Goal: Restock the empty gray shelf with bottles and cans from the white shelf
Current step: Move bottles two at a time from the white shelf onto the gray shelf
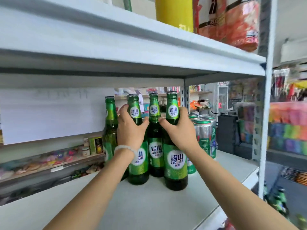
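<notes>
Both hands are up on the white shelf (149, 205) at mid-frame, and each has a green bottle by the neck. The left hand (131, 128), with a pale bead bracelet (124, 149) at the wrist, curls its fingers round the neck of the second bottle from the left (137, 156). The right hand (177, 128) wraps the neck of the front right bottle (175, 163), thumb across the glass. Both bottles stand upright on the shelf board, bases down.

Between the two hands stands a third green bottle (155, 146), a little further back, and a fourth (109, 130) sits at the far left of the group, partly hidden by the left forearm. Just right of the bottles, behind the right wrist, there's a cluster of silver and green cans (205, 133). In the upper right of the frame, the board above carries a yellow pack (174, 12) and red packets (240, 25).
</notes>
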